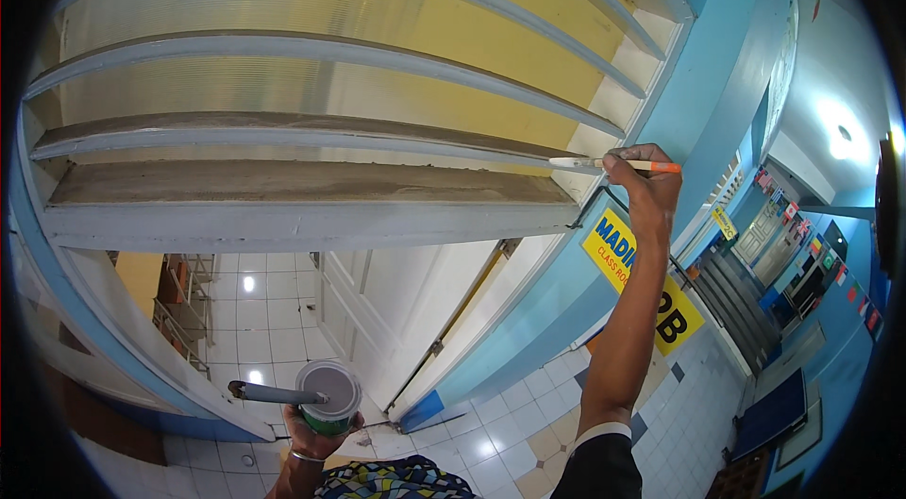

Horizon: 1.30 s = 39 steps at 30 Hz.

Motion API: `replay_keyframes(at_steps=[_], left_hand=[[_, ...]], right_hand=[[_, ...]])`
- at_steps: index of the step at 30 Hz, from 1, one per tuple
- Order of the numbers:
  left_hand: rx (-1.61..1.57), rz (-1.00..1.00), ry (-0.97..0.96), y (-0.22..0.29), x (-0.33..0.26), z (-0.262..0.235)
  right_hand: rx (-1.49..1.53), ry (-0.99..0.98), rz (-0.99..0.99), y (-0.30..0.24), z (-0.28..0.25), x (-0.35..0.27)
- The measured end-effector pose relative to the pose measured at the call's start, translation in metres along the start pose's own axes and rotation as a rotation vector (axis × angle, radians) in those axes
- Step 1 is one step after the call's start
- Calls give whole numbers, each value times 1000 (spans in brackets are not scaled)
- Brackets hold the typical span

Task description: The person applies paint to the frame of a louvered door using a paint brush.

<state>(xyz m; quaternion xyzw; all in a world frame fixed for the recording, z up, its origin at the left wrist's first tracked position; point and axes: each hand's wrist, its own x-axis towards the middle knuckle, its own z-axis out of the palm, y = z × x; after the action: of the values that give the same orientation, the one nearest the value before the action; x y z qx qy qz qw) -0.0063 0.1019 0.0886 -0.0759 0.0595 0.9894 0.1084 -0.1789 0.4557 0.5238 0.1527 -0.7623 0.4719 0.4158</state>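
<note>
Right hand (651, 192) closed on a small brush (613, 164), at 2 o'clock.
The brush tip touches a grey louvre slat (311, 136); left hand (316, 438), at 6 o'clock, grips a paint can (328, 393) over the tiled floor (491, 442).

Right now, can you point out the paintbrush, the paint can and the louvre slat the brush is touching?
paintbrush (618, 164), head view, on its orange handle beside the fingers.
paint can (328, 390), head view, on its grey open top.
louvre slat (330, 131), head view, on its long front edge.

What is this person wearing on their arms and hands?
Both hands are bare, no gloves. The right hand has a bare forearm with a dark sleeve pushed up, a white cuff at its edge. The left hand has a thin metal bangle at the wrist.
</note>
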Motion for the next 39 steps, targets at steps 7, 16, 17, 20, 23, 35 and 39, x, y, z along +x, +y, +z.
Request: replay_keyframes(at_steps=[7, 16, 17, 20, 23, 35, 39], left_hand=[[5, -15, -82, 2, -2, -2], [0, -9, -35, 1, 3, -9], [-30, 14, -3, 0, 3, -9], [-41, -12, -15, 0, 5, -5], [-49, -7, -23, -5, 3, -2], [-5, 4, -68, -1, -1, -4], [10, -20, -92, -1, -1, -8]], right_hand=[[169, 156, -52, 25, -33, -1], [-215, 72, -94, 55, -54, 21], [-253, 66, -85, 53, -52, 23], [-313, 48, -90, 51, -50, 32], [-273, 32, -80, 64, -56, 38], [-165, -51, -77, 60, -43, 45], [-112, -79, -68, 51, -33, 43]])
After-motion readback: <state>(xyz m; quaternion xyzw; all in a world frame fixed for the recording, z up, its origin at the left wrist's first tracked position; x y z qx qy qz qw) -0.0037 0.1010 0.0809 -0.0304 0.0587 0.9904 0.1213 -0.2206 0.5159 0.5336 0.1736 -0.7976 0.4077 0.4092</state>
